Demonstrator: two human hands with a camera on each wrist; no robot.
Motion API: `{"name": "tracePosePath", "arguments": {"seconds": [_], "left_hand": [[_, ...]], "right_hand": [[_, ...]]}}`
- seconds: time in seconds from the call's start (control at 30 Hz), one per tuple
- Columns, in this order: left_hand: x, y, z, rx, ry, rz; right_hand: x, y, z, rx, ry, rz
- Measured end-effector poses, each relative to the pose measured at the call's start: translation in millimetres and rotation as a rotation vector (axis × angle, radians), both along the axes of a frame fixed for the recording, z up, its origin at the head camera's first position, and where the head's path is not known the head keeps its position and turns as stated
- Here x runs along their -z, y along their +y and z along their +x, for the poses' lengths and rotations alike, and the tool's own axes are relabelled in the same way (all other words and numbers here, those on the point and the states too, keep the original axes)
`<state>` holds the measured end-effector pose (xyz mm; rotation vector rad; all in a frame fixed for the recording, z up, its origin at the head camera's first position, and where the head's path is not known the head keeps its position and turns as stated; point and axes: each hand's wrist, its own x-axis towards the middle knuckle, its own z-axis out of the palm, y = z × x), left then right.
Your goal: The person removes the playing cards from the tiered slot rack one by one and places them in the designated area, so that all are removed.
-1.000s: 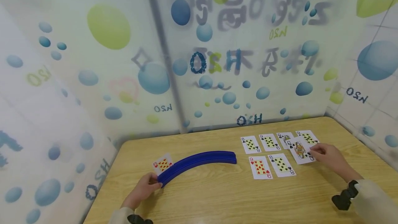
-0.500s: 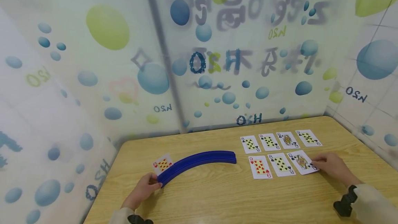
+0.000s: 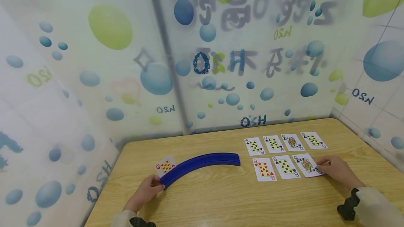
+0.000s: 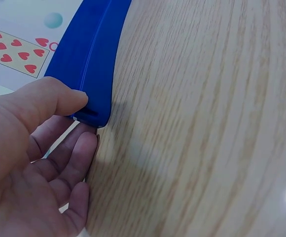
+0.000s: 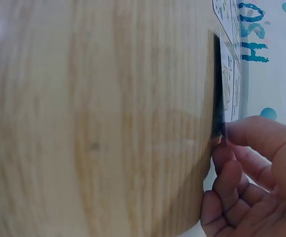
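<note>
At the left end of a curved blue card holder [image 3: 202,161], my left hand [image 3: 146,190] pinches the tip, its thumb [image 4: 59,98] on top and the other fingers below in the left wrist view. A red hearts card [image 3: 166,166] stands in the holder's slot near that hand. My right hand [image 3: 337,171] pinches the near right corner of a queen card [image 3: 307,165] at the right end of the front row. In the right wrist view this queen card [image 5: 227,84] is seen edge-on, slightly raised, with a dark shadow under it.
Beside the queen lie a black eight [image 3: 285,167] and a nine of hearts [image 3: 264,170]. Behind them runs a back row with a black eight [image 3: 254,146], a nine [image 3: 273,144], another queen [image 3: 291,142] and a nine [image 3: 314,140]. A patterned wall [image 3: 221,97] borders the wooden table [image 3: 221,199].
My right hand has brought the queen card from over the back row down to the right end of the front row, uncovering the other queen. My left hand and the holder have stayed put.
</note>
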<state>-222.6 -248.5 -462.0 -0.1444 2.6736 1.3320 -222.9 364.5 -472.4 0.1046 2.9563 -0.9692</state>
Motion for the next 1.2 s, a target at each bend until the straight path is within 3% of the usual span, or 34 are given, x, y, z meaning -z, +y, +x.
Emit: {"name": "tracePosePath", "arguments": {"seconds": [0.3,0.57,0.67,0.9,1.2], "left_hand": [[0.8,-1,-0.3,0.0,-0.006,0.005],[0.9,-1,-0.4,0.007,-0.007,0.0],[1.3,-1,-0.7,0.003,-0.005,-0.002],[2.1,-2,-0.8,0.0,-0.015,-0.004],[3.0,-2,0.7,-0.004,0.004,0.026]], "right_hand": [[3.6,1,-2.0,0.007,-0.009,0.018],[4.8,1,0.3,0.057,0.035,-0.024],[4.1,-6,-0.2,0.039,0.069,-0.032],[-1.7,-43,-9.7,-0.041,0.139,-0.068],[-12.1,-111,-33.1,-0.13,0.142,-0.177]]}}
